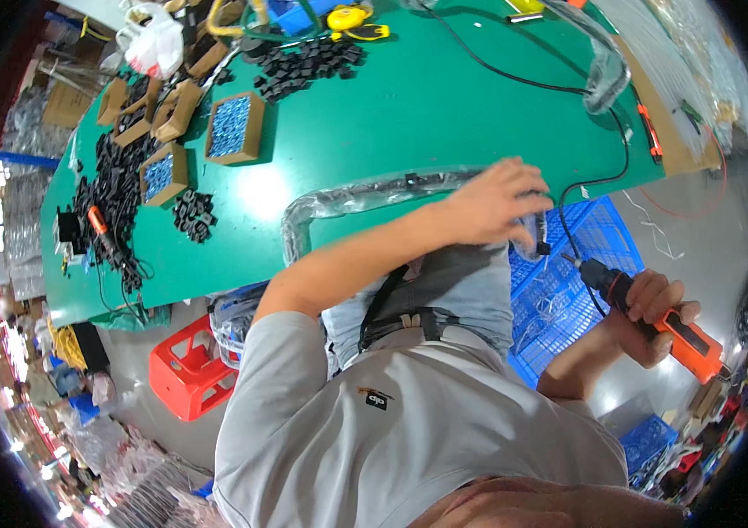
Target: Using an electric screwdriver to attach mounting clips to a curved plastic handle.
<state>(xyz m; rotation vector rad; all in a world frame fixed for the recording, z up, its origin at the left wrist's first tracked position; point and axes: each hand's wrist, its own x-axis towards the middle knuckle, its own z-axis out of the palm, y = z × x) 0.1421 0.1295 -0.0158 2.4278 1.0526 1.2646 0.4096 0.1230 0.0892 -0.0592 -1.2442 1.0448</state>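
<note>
A long bent tube (347, 195), wrapped in clear plastic with dark parts along it, lies near the table's front edge. My left hand (501, 207) reaches across my body and curls round the tube's right-hand bend, with the thumb below and the fingers above. Just under that hand, a small black piece (543, 249) sits at the tube's end. My right hand (651, 308) is closed around an orange and black electric screwdriver (689, 343), held off the table on the right. Its tip points up and left toward the tube's end, apart from it.
Small cardboard boxes of blue pieces (233, 128) and heaps of black parts (308, 66) cover the table's left side. Another orange-handled driver (99, 222) lies there. A black cable (625, 163) crosses the right side. Below stand blue crates (585, 233) and a red stool (184, 370).
</note>
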